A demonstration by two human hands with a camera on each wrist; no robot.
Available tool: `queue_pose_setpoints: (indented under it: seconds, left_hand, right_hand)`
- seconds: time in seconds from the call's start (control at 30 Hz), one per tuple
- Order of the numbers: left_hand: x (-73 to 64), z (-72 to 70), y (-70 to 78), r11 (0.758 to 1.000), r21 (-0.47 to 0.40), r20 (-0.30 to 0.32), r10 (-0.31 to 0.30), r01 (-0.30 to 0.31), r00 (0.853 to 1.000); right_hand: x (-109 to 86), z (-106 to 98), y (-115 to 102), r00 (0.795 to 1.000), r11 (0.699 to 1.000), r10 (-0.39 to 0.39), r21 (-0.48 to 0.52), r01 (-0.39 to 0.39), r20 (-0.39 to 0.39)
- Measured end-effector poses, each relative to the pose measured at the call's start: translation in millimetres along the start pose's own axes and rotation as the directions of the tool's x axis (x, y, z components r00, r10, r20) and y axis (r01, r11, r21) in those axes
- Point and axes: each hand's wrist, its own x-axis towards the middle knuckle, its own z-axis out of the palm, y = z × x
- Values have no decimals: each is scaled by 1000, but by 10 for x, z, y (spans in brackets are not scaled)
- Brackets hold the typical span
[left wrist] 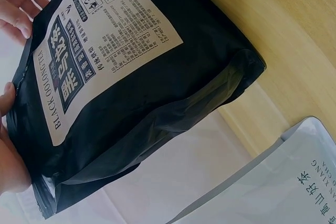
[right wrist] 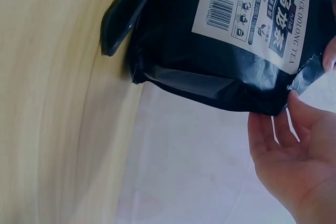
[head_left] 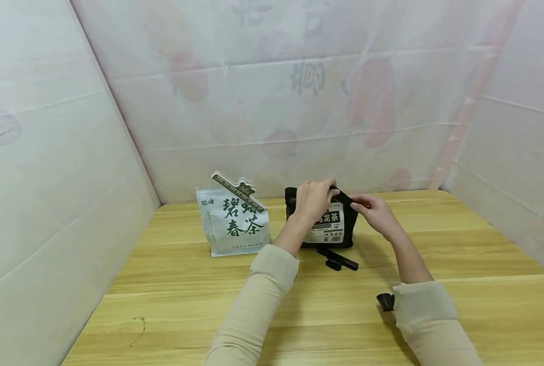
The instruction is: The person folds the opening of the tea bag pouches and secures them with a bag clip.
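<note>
A black bag of oolong tea (head_left: 355,219) with a pale printed label (left wrist: 94,51) stands on the table, its top edge between my two hands. My left hand (head_left: 313,199) reaches across the front and grips the top edge, covering part of the label in the head view. At the top right corner, my right hand (head_left: 378,216) pinches the bag between thumb and fingers; the right wrist view shows this hand (right wrist: 294,156) right at the corner. A black clip (head_left: 338,258) lies on the table just in front of the bag.
To the left stands a white tea bag (head_left: 235,239) with green characters, a wide clip (head_left: 240,191) slanting across its top corner. Another black object (head_left: 385,302) lies beside the right sleeve, partly hidden by it. Pale printed curtains (head_left: 262,117) enclose the wooden table (head_left: 185,305).
</note>
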Motion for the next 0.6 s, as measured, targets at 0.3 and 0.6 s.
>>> queue_pose_setpoints:
  seconds: [0.3, 0.6]
  left_hand:
    - [4, -3, -4, 1000, 0, -9, 14, -14, 1000]
    - [-3, 5, -9, 1000, 8, -12, 18, -18, 1000]
  right_hand:
    - [46, 51, -1, 993, 991, -56, -125, 43, -99]
    - [34, 9, -29, 998, 987, -47, -153, 39, -48]
